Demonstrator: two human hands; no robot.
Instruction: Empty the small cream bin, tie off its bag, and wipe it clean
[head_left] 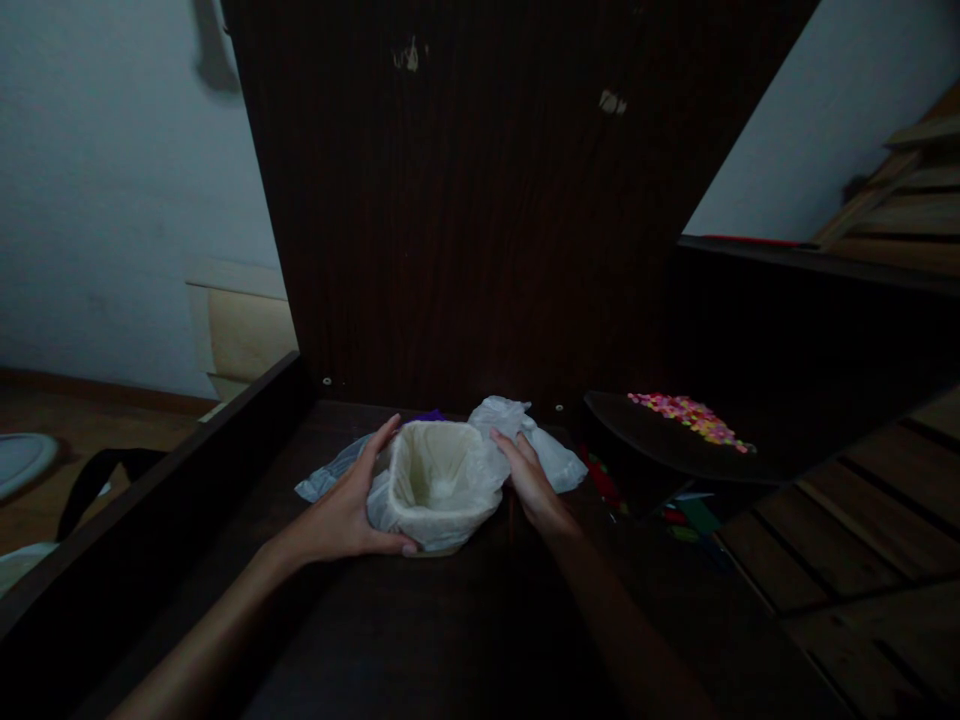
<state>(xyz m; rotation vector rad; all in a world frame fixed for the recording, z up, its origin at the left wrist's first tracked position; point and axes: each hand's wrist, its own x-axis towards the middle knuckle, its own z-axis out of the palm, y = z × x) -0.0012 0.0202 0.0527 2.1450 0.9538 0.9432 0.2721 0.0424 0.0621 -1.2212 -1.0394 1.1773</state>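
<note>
A small square bin [439, 535] stands upright on the dark wooden surface, its mouth facing up. A thin white plastic bag [442, 470] lines it and is folded over the rim, with loose parts spreading out on both sides. My left hand [349, 510] wraps round the bin's left side, thumb at the front and fingers towards the back. On the right, my right hand [529, 485] has its fingers closed on the bunched plastic beside the rim; the fingertips are partly hidden. Something purple [429, 415] shows behind the bin.
A dark upright panel [465, 220] rises behind the bin. On a rounded shelf [637, 432] to the right lie many small pink and yellow pieces [694, 415]. Below it are red and green items [697, 515]. A raised dark edge [165, 470] runs along the left.
</note>
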